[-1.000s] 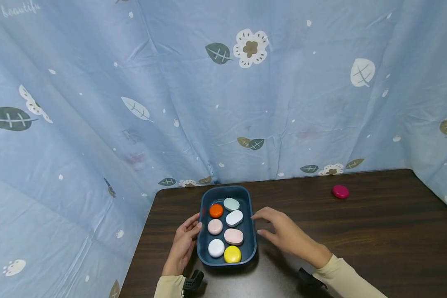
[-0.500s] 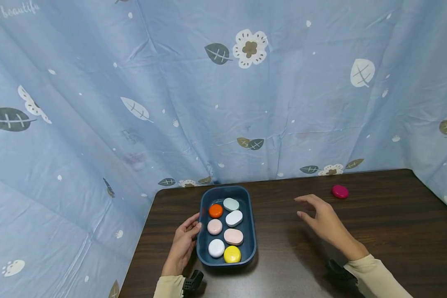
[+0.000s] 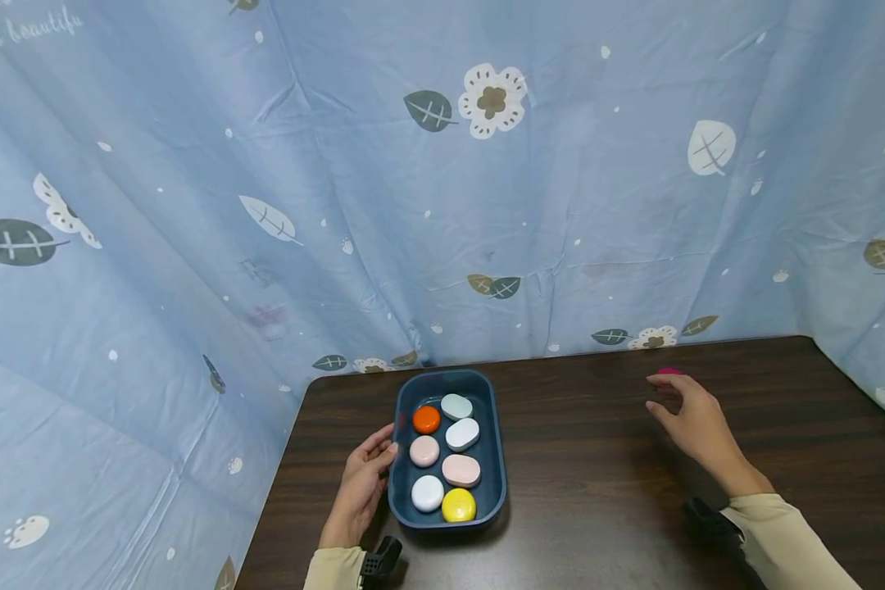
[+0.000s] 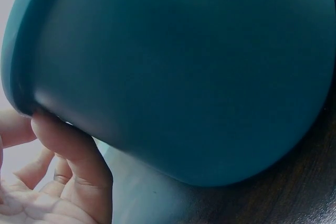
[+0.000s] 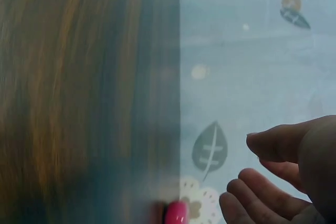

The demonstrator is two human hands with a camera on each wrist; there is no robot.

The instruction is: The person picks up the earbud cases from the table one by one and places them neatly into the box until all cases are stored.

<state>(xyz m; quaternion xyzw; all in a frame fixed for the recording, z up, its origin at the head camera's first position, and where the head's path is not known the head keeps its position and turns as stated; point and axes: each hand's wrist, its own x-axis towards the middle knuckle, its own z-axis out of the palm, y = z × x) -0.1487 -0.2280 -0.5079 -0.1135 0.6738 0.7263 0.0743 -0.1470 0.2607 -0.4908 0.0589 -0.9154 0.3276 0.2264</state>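
Note:
My left hand (image 3: 359,492) grips the left rim of a dark blue rectangular tray (image 3: 490,459) on the table; the left wrist view shows the thumb and fingers at the rim. Inside lie smooth rounded pieces: a round orange one (image 3: 426,419), a pale green oval (image 3: 456,407), a white oval (image 3: 462,434), a round pink one (image 3: 424,451), a pink oval (image 3: 461,470), a round white one (image 3: 427,493) and a yellow one (image 3: 459,506). My right hand (image 3: 699,428) hovers with relaxed fingers, partly covering a magenta rounded piece (image 3: 668,371).
The dark wooden table (image 3: 575,459) ends at a blue patterned curtain (image 3: 383,188) along the back and left. Another stretch of curtain hangs beyond the right edge. A black wrist strap (image 3: 382,557) sits on the left wrist, one also on the right.
My right hand has moved right and away from the tray, up to the magenta piece, which it now partly hides. The left hand and the tray stay put.

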